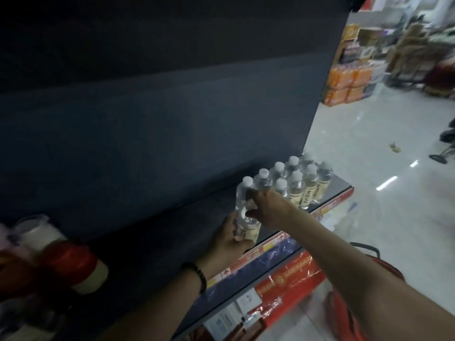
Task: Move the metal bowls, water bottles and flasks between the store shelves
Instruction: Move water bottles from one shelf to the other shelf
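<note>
Water bottle point(248, 228), clear ribbed plastic, pale label, near front edge of dark matte shelf point(147, 230). Left hand point(227, 241) curls round its lower body; right hand point(268, 207) grips its top, hiding the neck. Just behind: white-capped bottle rows point(298, 183). Far left: red-and-cream flask point(73, 262), blurred and cut off. Below: red glossy packs point(290, 279).
</note>
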The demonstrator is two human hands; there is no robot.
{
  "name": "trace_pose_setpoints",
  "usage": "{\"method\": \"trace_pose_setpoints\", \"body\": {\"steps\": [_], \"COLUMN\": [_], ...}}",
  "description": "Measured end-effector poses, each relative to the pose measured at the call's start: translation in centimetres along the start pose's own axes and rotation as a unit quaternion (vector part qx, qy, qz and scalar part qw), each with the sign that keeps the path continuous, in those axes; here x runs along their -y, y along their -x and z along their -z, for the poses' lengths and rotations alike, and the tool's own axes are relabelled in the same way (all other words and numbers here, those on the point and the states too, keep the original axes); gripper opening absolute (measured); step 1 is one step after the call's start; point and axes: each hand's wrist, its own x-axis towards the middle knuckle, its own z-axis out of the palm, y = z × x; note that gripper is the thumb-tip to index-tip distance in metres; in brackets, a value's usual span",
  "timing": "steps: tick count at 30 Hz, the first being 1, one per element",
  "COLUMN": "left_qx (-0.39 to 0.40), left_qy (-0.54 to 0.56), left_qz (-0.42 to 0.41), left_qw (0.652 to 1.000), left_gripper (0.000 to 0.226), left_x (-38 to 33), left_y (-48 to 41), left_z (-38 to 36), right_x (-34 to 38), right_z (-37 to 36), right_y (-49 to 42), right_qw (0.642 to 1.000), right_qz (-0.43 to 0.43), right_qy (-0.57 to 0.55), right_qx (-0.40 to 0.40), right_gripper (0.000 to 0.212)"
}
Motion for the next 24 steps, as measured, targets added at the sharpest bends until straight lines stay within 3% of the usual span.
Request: {"method": "trace_pose_setpoints", "body": {"steps": [5, 14, 24], "left_qx": [-0.025, -0.050, -0.015], "left_qy": [0.008, 0.000, -0.021], "left_qz": [-0.015, -0.007, 0.004], "left_qw": [1.000, 0.999, 1.000], "left_gripper": [0.053, 0.064, 0.068], "left_x": [-0.9, -0.9, -1.5], "left_y": [-2.9, -5.5, -5.2], "left_z": [-3.4, -5.4, -5.1], "right_x": [-3.7, -6.2, -6.3], "right_z": [0.3, -0.3, 0.0], "right_y": [-1.6, -3.8, -4.1], "right_qw": [1.000, 1.000, 0.999], "right_qz": [-0.010, -0.003, -0.029], "right_qy": [-0.008, -0.019, -0.040], "right_qx": [-0.010, 0.006, 0.020], "right_gripper": [0.045, 0.041, 0.039]}}
